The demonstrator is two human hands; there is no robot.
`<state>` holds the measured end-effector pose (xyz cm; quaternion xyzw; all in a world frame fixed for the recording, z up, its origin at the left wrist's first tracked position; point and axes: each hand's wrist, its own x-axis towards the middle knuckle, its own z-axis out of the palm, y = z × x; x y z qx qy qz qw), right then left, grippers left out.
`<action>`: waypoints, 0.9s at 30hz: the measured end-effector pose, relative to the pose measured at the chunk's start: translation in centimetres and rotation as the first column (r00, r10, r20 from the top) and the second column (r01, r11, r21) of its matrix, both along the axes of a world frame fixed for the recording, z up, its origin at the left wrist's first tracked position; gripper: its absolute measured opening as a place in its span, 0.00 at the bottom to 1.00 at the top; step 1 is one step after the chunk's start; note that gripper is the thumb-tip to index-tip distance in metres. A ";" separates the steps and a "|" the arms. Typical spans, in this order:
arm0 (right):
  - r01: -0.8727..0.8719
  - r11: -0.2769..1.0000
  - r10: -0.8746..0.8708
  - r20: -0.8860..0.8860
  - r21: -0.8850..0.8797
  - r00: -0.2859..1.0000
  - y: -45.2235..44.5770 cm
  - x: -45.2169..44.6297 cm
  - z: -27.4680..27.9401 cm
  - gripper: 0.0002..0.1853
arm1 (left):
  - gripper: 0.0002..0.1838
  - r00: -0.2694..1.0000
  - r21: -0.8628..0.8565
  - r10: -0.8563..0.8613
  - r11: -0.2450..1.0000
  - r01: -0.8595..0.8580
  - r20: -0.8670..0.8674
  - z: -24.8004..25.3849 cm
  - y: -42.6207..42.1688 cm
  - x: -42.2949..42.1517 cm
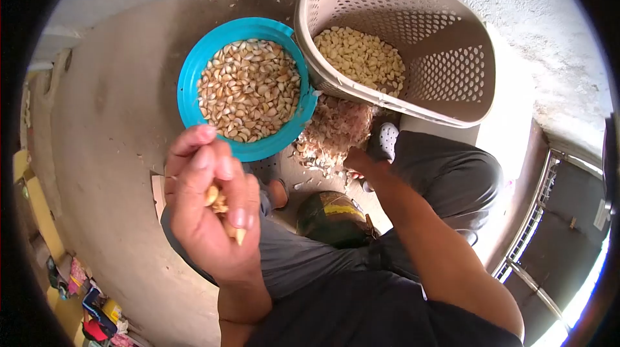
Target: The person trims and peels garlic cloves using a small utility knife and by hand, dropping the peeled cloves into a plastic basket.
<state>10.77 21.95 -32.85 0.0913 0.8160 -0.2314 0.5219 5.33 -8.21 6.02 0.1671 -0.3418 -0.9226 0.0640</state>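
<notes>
Raised close to the camera, my left hand [213, 198] curls its fingers around a few pale garlic cloves [212, 194], which show in the palm. Behind it stands a turquoise basin [188, 82] with many unpeeled garlic cloves [248, 92]. My right hand [356, 159] reaches down beside a heap of garlic skins [339, 126] on the floor. Its fingers are mostly hidden, so their hold does not show. Peeled cloves [361, 56] lie at the bottom of a beige perforated plastic basket [445, 75], tilted beside the basin.
Between my legs is a dark green rounded object [329, 218] with a yellow patch. A white spotted clog [388, 140] is on one foot. A wall [542, 56] stands behind the basket. Clothes and other items [97, 308] lie at lower left. A dark metal-framed panel [562, 218] stands at right.
</notes>
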 end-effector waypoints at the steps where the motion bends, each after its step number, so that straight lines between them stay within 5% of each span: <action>1: 0.258 0.966 -0.260 0.120 0.033 0.958 -0.8 -0.7 1.5 0.14 | 0.14 0.999 0.027 0.023 0.999 -0.022 -0.024 0.1 -0.6 0.1; 4: 0.248 0.938 -0.158 0.337 -0.242 0.928 -2.0 -3.1 1.8 0.08 | 0.15 0.995 0.077 0.065 0.995 -0.059 -0.070 -0.1 -2.5 0.8; 6: 0.217 0.888 -0.045 0.393 -0.406 0.919 -5.9 -8.1 9.8 0.07 | 0.15 0.992 0.110 0.096 0.990 -0.086 -0.086 0.0 -3.3 1.1; 8: -0.047 0.738 0.090 0.030 -0.673 0.995 -9.8 -11.8 13.8 0.09 | 0.15 0.989 0.126 0.128 0.985 -0.118 -0.072 0.3 -3.6 1.2; 9: -0.182 0.800 0.169 -0.076 -0.572 0.983 -12.1 -13.9 16.1 0.11 | 0.15 0.988 0.132 0.141 0.982 -0.132 -0.063 0.4 -3.7 1.3; 10: -0.395 0.805 0.235 -0.374 -0.442 0.897 -14.4 -15.2 14.8 0.11 | 0.15 0.987 0.147 0.154 0.978 -0.145 -0.051 0.4 -3.7 1.4; 11: -0.555 0.792 0.299 -0.630 -0.255 0.717 -16.9 -16.1 13.0 0.12 | 0.15 0.986 0.157 0.164 0.975 -0.156 -0.042 0.4 -3.6 1.5; 13: -0.544 0.831 0.499 -0.580 0.112 0.644 -21.6 -17.0 11.0 0.11 | 0.15 0.983 0.138 0.177 0.976 -0.168 -0.052 0.4 -3.7 1.4; 16: -0.718 0.653 0.713 -0.516 0.240 0.475 -25.2 -16.2 7.3 0.20 | 0.15 0.982 0.100 0.185 0.979 -0.181 -0.043 0.4 -3.8 1.4; 19: -0.850 0.520 0.818 -0.335 0.087 0.467 -26.8 -16.6 7.9 0.28 | 0.14 0.984 0.117 0.177 0.978 -0.173 -0.021 0.0 -4.1 1.6; 23: -0.730 0.673 0.699 -0.430 0.123 0.572 -24.9 -17.9 8.7 0.25 | 0.13 0.985 0.144 0.170 0.976 -0.163 -0.034 0.1 -3.8 1.6; 25: -0.835 0.540 0.803 -0.360 0.104 0.475 -26.1 -17.6 9.4 0.19 | 0.12 0.989 0.147 0.143 0.980 -0.135 -0.048 0.1 -3.5 1.5; 27: -0.725 0.682 0.662 -0.504 0.097 0.555 -26.3 -17.1 7.8 0.14 | 0.13 0.985 0.159 0.163 0.975 -0.153 -0.056 0.3 -3.1 1.3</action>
